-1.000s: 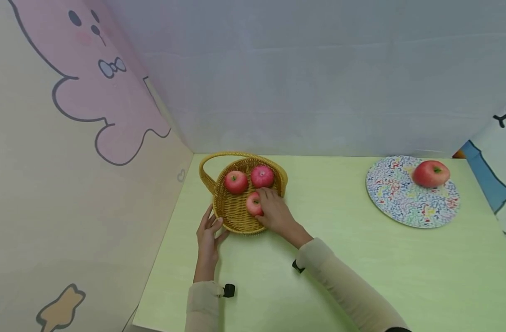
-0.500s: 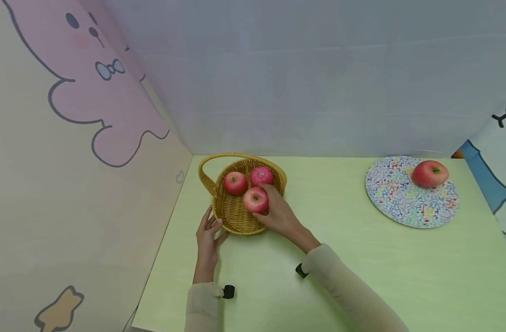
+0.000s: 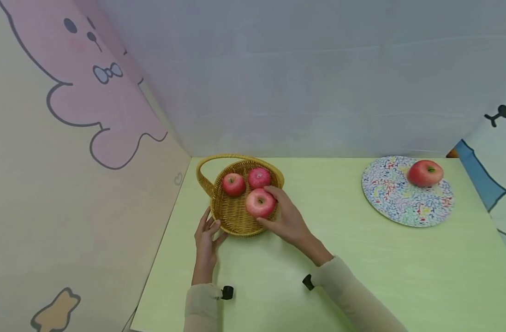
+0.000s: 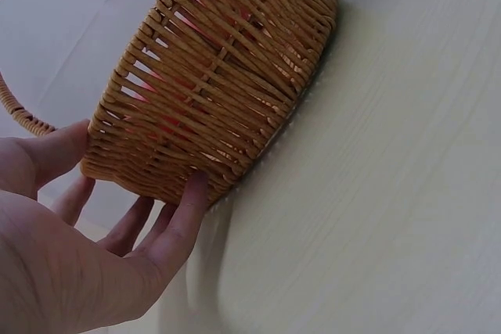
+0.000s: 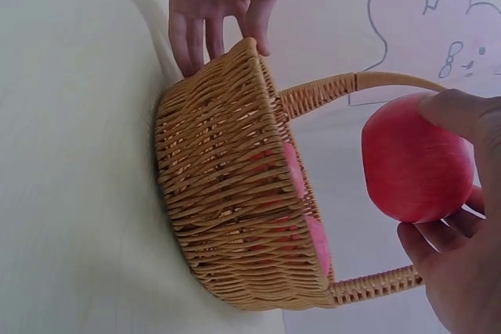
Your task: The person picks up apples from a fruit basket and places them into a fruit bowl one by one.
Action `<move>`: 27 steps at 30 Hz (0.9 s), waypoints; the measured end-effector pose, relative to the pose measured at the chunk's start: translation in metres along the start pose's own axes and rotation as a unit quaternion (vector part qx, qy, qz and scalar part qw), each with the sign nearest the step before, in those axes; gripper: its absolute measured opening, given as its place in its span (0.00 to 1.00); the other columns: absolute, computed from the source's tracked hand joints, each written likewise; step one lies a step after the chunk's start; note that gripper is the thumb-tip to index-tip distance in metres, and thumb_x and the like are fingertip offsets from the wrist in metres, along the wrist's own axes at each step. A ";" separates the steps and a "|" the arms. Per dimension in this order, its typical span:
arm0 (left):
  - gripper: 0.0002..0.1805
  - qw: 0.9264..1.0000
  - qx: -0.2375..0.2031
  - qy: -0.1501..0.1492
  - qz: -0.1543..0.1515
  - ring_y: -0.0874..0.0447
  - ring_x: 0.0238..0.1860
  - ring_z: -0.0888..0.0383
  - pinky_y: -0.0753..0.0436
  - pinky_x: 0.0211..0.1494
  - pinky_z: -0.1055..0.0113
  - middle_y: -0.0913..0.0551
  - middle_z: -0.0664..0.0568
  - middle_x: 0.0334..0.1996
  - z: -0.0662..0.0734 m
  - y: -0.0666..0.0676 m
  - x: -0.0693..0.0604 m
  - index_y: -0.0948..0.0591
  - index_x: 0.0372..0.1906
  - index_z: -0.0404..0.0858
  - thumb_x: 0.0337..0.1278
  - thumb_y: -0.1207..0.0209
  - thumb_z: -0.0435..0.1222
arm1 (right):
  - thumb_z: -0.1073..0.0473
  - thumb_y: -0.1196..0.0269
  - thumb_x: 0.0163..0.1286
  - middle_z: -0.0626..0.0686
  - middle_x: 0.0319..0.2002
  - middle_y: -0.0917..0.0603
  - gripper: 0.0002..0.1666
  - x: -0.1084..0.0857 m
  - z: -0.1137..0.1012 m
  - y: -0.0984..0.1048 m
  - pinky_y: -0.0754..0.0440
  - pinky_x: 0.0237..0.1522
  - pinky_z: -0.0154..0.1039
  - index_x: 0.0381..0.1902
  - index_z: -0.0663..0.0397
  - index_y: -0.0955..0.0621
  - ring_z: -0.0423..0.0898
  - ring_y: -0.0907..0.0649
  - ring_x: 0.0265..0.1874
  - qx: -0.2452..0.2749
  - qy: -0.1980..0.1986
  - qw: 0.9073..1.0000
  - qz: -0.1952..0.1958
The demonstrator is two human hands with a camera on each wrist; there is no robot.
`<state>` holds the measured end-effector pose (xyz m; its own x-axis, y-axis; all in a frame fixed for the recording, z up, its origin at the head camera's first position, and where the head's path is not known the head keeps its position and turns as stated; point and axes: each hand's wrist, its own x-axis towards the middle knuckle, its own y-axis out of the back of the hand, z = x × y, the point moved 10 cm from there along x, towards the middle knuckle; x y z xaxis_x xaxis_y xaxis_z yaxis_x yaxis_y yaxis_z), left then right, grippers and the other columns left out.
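Observation:
A red apple (image 3: 260,203) is held by my right hand (image 3: 290,219), thumb on one side and fingers on the other. In the right wrist view this apple (image 5: 417,158) is lifted clear of the rim of the wicker basket (image 5: 227,193). Inside the basket (image 3: 236,221) lie two more apples, a red one (image 3: 233,185) at left and a pinker one (image 3: 259,178) at the back. My left hand (image 3: 206,237) holds the basket's near left side. The left wrist view shows its thumb at the rim and its fingers (image 4: 184,220) against the woven wall.
At the right of the pale green table (image 3: 327,230), a round speckled plate (image 3: 402,203) bears another red apple (image 3: 425,173). The basket's tall handle (image 3: 203,177) leans toward the back left. Walls with cartoon figures stand behind and at left.
My right hand has gripped the near apple and raised it from the basket floor, then moved slightly right and toward me. The left hand stays at the basket's side.

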<state>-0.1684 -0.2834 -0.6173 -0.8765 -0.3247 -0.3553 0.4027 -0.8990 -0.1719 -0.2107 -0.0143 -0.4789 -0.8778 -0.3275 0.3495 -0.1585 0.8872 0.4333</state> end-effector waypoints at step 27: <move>0.35 1.000 0.009 -0.011 -0.006 0.28 0.75 0.43 0.14 0.59 0.50 0.34 0.47 0.79 0.003 0.000 -0.002 0.35 0.80 0.59 0.75 0.41 0.34 | 0.71 0.17 0.47 0.61 0.67 0.22 0.54 -0.068 0.019 0.116 0.30 0.64 0.19 0.73 0.59 0.28 0.38 0.26 0.66 -0.033 0.027 0.989 0.145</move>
<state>-0.1678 -0.2833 -0.6142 -0.8874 -0.3194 -0.3324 0.3869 -0.9081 -0.1603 -0.1781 0.1169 -0.4687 -0.8570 -0.0812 0.5089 0.1267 0.9240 0.3608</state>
